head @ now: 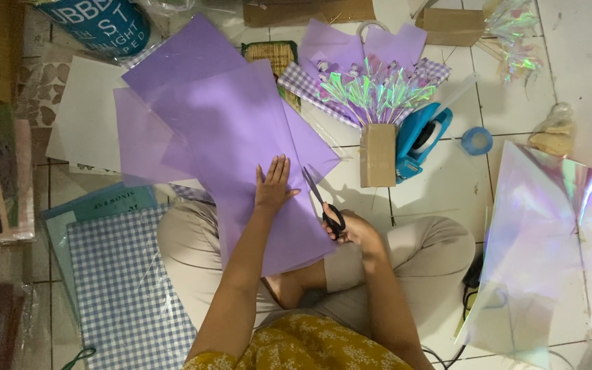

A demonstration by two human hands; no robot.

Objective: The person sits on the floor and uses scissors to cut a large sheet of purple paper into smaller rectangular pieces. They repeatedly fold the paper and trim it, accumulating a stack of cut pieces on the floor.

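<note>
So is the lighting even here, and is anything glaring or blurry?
Head view: bright at the white tile floor, dim along the left edge; the iridescent film throws rainbow glare; the scissors in the right hand cast a soft shadow; the left hand looks sharp.

A blue tape dispenser (419, 137) lies right of centre, beside a brown box (377, 155) and a small blue tape roll (476, 140). An iridescent sheet (543, 233) fills the right side. A gingham sheet (128, 288) covers the lower left, a white board (87, 113) the upper left.
</note>
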